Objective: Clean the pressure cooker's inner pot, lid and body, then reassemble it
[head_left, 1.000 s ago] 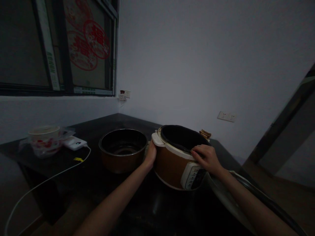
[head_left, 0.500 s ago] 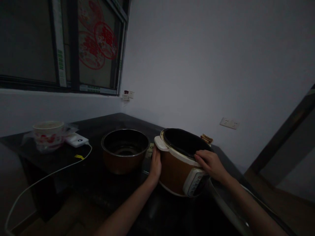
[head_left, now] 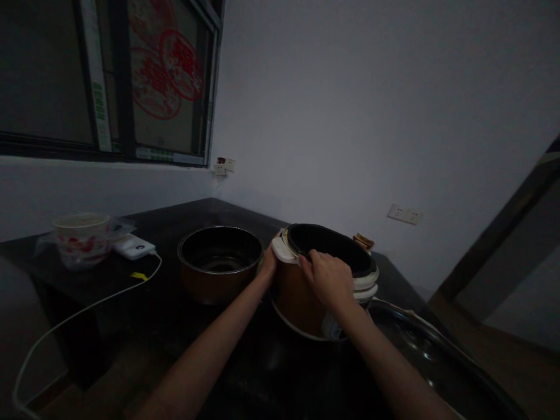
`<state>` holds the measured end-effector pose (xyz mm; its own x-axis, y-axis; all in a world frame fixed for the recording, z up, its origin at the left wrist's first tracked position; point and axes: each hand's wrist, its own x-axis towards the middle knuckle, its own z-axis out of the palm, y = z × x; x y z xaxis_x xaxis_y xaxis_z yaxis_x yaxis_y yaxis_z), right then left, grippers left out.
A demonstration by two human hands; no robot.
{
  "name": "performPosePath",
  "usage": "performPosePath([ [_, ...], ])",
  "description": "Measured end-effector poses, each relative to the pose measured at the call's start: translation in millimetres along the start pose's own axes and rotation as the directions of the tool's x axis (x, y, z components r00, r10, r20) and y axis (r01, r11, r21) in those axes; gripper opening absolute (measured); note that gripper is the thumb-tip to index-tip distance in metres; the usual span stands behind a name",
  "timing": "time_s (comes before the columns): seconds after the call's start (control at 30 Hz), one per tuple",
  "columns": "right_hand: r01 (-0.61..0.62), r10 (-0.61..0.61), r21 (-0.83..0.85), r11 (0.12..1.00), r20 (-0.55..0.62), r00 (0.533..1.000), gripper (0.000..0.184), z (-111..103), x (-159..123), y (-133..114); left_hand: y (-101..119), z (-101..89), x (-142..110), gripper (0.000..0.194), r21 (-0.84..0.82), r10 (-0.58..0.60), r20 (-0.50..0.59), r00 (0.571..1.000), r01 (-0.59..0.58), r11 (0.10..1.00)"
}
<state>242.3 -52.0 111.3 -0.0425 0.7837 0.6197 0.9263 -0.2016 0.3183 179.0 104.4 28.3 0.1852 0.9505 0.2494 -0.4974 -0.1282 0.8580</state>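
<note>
An electric cooker (head_left: 293,297) with a brown body and white rim stands on the dark table, lidless and slightly tilted in view. Its dark inner pot (head_left: 332,245) shows inside. My left hand (head_left: 268,263) presses on the cooker's left side by the white side handle (head_left: 283,249), its fingers partly hidden behind. My right hand (head_left: 330,280) is closed over the front rim, fingertips over the edge. The wrist partly covers the control panel (head_left: 333,328). Left of the cooker, close to my left forearm, sits a brown pot (head_left: 221,277) with a dark inside.
A patterned paper bowl (head_left: 83,242) in thin plastic and a white device (head_left: 136,247) with a cable (head_left: 87,306) are at the left. A wide dark round vessel (head_left: 415,344) with a shiny rim lies right of the cooker. Wall sockets (head_left: 404,214) are behind.
My right hand has moved left along the front rim, nearer the left handle. My left hand has shifted up and farther behind the handle. The cooker has turned slightly; its panel is more covered.
</note>
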Motion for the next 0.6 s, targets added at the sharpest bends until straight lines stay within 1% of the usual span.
performPosePath([
  [0.1, 0.001, -0.001, -0.001, 1.0, -0.024, 1.0, 0.039, 4.2, 0.0, -0.2, -4.3, -6.9, -24.6, 0.041, 0.028, -0.023, 0.003, 1.0, 0.023, 0.999],
  [0.2, 0.033, -0.033, 0.005, 0.999, -0.023, 0.999, 0.041, 5.0, -2.3, 5.7, -12.2, -8.6, -56.4, 0.046, 0.046, -0.033, -0.002, 0.999, 0.033, 0.998],
  [0.27, 0.049, -0.049, 0.011, 0.999, -0.018, 0.999, 0.04, 4.6, -3.7, 9.6, -18.1, -5.6, -79.7, 0.05, 0.071, -0.03, -0.004, 1.0, 0.03, 0.997],
  [0.33, 0.061, -0.061, 0.023, 0.998, -0.021, 0.998, 0.038, 4.5, -5.1, 13.6, -23.0, -0.5, -102.9, 0.058, 0.128, -0.002, 0.0, 1.0, 0.002, 0.992],
  [0.43, 0.076, -0.075, 0.051, 0.996, -0.031, 0.997, 0.036, 5.6, -7.6, 20.7, -26.1, 6.4, -133.0, 0.065, 0.185, 0.011, 0.043, 0.999, -0.019, 0.982],
  [0.5, 0.09, -0.087, 0.08, 0.993, -0.038, 0.995, 0.036, 6.9, -9.8, 26.1, -25.3, 8.9, -147.5, 0.066, 0.202, -0.002, 0.067, 0.998, -0.012, 0.979],
  [0.6, 0.109, -0.103, 0.125, 0.986, -0.052, 0.993, 0.036, 8.7, -14.0, 34.4, -24.1, 9.7, -160.5, 0.067, 0.206, -0.025, 0.082, 0.996, 0.008, 0.978],
])
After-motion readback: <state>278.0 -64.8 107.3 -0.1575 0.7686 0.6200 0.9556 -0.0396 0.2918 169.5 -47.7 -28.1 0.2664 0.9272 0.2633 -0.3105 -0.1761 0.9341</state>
